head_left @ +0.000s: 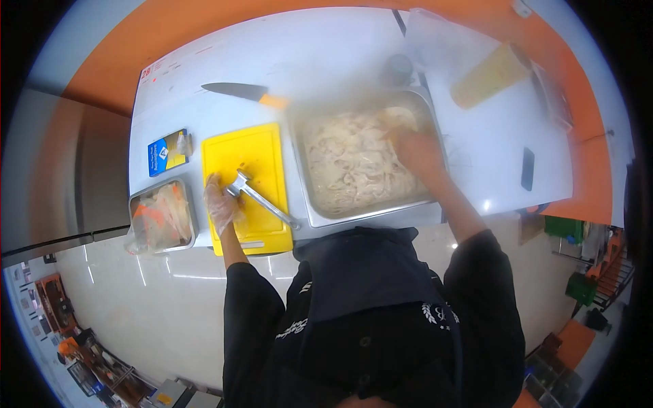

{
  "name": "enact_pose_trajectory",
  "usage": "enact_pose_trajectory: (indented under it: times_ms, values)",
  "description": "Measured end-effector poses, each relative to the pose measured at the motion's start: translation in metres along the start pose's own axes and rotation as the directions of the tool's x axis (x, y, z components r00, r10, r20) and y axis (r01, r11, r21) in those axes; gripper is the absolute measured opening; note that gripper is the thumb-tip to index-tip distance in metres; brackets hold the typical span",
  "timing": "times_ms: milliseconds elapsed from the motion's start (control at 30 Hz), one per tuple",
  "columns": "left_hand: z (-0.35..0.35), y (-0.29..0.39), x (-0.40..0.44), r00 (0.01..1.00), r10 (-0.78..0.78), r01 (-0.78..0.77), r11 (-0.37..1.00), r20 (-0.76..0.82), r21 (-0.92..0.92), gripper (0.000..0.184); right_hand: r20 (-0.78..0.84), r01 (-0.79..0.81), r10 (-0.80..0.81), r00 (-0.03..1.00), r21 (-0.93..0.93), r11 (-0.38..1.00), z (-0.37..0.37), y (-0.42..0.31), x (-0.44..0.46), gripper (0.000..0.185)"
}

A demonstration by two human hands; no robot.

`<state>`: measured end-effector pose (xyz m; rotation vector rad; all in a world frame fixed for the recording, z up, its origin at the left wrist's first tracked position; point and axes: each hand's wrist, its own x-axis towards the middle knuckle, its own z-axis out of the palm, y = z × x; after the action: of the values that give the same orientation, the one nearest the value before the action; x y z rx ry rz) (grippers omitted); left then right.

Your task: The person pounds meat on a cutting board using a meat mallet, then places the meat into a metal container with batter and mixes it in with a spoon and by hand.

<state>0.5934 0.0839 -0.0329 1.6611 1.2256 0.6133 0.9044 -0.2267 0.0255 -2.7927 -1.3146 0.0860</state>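
While pale, wet-coated pieces of food point(350, 163) filled the large metal tray point(371, 213) on the bench point(320, 47), the right hand point(416, 153) was over their right side, directly above the food and much the nearer of the two hands; haze hid its fingers, so its grip could not be told. Left of the tray, a metal meat mallet point(264, 202) lay slantwise on the yellow cutting board point(262, 153), its handle pointing toward the tray's near-left corner. Beside its head, the gloved left hand point(220, 204) rested at the board's left edge, fingers loosely bent, any hold unclear. Beyond lay a knife point(235, 89).
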Motion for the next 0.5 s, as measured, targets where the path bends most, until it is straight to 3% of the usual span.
enact_pose_trajectory:
  times_ms: [100,233,300,400,500]
  values:
    - [0.001,0.001,0.000,1.000,0.000,0.000,1.000,-0.008,0.014,0.024,0.030,0.027,-0.028,0.999,0.035,0.999,-0.010,-0.002,-0.008,0.018]
    - [0.000,0.000,0.000,0.993,-0.115,0.117,0.978,0.022,-0.175,0.029,0.029,0.062,-0.066,0.997,0.118,0.991,-0.003,0.009,-0.016,0.018]
    - [0.000,-0.001,0.001,0.990,-0.134,0.143,0.962,0.051,-0.231,0.032,-0.011,0.008,-0.007,1.000,0.105,0.994,-0.030,-0.002,-0.017,0.018]
    - [-0.001,0.008,-0.004,0.993,-0.115,0.117,0.977,0.019,-0.180,0.030,-0.044,0.060,-0.056,0.997,0.085,0.995,-0.027,-0.001,-0.013,0.018]
    - [-0.002,-0.018,0.007,0.996,0.087,-0.085,0.979,-0.001,0.183,0.029,-0.155,0.064,-0.052,0.987,0.077,0.995,0.005,0.013,0.003,0.019]
